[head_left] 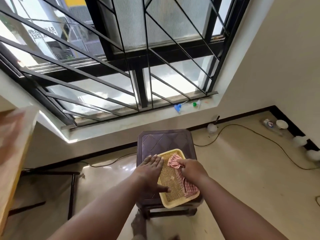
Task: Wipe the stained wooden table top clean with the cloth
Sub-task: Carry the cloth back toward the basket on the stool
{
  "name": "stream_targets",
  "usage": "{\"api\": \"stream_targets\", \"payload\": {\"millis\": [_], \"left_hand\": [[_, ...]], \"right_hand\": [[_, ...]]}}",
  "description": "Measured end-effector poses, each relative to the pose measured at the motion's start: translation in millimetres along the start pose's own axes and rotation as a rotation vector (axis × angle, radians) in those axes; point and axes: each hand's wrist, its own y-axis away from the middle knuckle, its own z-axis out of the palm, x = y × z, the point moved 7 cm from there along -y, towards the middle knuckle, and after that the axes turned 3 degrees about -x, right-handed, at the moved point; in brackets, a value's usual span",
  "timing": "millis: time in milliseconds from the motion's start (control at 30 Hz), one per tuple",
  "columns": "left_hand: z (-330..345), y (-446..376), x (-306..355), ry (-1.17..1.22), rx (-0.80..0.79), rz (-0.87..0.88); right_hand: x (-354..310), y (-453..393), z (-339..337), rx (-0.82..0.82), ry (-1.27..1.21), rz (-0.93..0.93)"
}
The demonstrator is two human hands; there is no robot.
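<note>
While the right hand (191, 168) pinches the red-and-white striped cloth (183, 177) in a curled grip over the yellow perforated plastic tray (170, 189), the left hand (150, 172) lies flat, fingers spread, on the tray's left edge atop the dark brown plastic stool (164, 141). At far left, the light wooden surface (15, 146) stands well apart.

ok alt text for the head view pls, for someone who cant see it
A person's right hand grips a red striped cloth in a yellow mesh tray on a dark plastic stool, left hand flat beside it. A barred window fills the wall ahead.
</note>
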Motion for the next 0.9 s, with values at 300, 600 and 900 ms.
{"api": "stream_targets", "payload": {"millis": [300,600,900], "left_hand": [[15.9,-11.8,-21.5,0.018,-0.011,-0.019],[18.0,-20.2,-39.4,0.04,-0.022,-0.029],[55.2,-34.7,-28.9,0.068,-0.068,0.02]], "right_hand": [[-38.1,-7.4,28.5,-0.05,-0.203,-0.101],[8.1,-15.7,22.4,-0.031,-0.147,0.131],[13.5,-20.6,66.5,0.037,0.057,0.256]]}}
